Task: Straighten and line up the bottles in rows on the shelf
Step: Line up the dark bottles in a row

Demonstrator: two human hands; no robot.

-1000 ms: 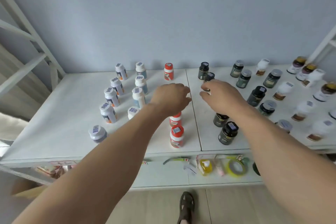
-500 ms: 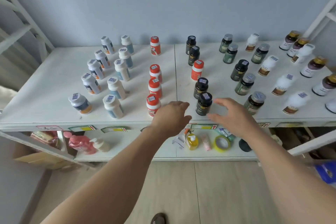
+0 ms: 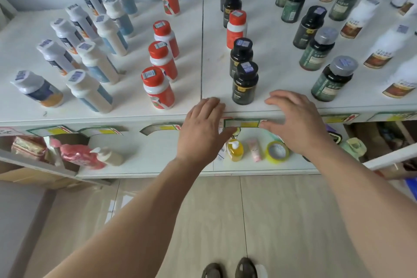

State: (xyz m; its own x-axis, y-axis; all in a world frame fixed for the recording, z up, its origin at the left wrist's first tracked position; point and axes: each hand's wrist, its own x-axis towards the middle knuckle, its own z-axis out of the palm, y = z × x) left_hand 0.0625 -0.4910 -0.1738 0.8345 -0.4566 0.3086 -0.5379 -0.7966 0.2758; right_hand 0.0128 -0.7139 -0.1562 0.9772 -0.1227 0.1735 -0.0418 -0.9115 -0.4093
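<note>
The white shelf [image 3: 282, 36] carries upright bottles in rows running front to back. At its front edge the left hand [image 3: 200, 128] and right hand [image 3: 293, 122] hover either side of the nearest black bottle [image 3: 244, 83], each grip relaxed, holding nothing.

Two bare forearms, no sleeves, left hand [image 3: 200, 128], right hand [image 3: 295, 122], dark shoes [image 3: 230, 269]
</note>
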